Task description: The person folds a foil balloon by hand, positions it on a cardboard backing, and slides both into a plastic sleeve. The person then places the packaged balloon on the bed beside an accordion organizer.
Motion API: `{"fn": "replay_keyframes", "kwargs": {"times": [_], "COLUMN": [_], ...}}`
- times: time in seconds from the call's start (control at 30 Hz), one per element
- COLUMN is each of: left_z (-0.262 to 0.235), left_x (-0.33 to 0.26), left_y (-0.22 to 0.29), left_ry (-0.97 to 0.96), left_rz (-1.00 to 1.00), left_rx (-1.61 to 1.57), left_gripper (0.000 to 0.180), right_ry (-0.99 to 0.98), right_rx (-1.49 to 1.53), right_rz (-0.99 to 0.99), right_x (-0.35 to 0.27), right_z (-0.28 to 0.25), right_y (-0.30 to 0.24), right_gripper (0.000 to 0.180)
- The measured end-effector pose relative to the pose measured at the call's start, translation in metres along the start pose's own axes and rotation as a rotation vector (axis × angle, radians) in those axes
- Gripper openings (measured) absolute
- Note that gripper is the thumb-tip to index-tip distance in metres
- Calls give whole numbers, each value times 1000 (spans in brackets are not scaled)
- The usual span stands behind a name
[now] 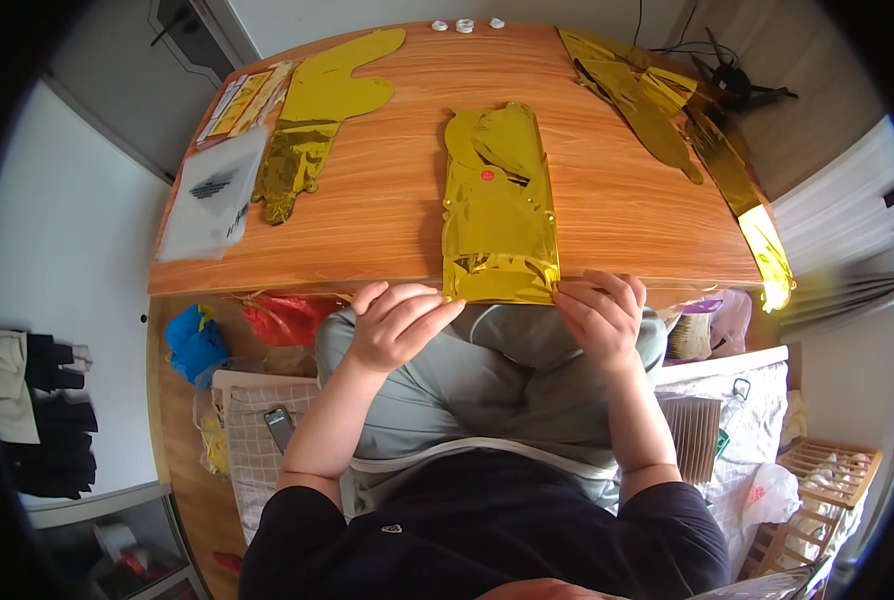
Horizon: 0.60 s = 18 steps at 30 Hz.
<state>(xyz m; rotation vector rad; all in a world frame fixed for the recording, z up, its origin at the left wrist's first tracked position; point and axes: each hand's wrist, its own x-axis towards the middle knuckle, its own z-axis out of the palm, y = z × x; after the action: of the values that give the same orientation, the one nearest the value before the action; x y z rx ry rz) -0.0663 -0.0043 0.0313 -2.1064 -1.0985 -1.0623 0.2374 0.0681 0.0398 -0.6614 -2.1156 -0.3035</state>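
Note:
A flat, uninflated gold foil balloon (497, 225), folded into a long strip, lies on the wooden table and reaches its near edge. A small red round mark (487, 175) shows on its upper part. My left hand (397, 325) pinches the strip's near left corner between thumb and fingers. At the near right corner, my right hand (602, 315) grips the foil the same way. The near end looks creased and slightly lifted between my two hands. The fingertips' undersides are hidden.
Another flat gold foil balloon (332, 90) lies at the far left, beside plastic packets (212, 195). More gold foil (642, 115) spreads along the right side and hangs off the table edge. Small white rolls (465, 26) sit at the far edge; a black fan-like object (732, 80) stands far right.

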Motion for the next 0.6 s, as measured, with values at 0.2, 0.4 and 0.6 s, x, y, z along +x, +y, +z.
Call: {"fn": "replay_keyframes", "kwargs": {"times": [0.2,0.4,0.6], "left_z": [-5,-7,-2], "left_x": [4,5,12], "left_y": [-3,-4,-14], "left_ry": [9,6,-73], "left_rz": [37,83,108], "left_rx": [33,-41,-135], "left_gripper": [16,17,67], "right_ry": [5,5,-54], "right_rx": [53,50,95], "right_rz": [-10,-40,-122], "right_x": [-4,-5,-4], "right_z": [-6,-12,-14], "right_y": [6,7,13], "right_gripper": [26,27,47]}}
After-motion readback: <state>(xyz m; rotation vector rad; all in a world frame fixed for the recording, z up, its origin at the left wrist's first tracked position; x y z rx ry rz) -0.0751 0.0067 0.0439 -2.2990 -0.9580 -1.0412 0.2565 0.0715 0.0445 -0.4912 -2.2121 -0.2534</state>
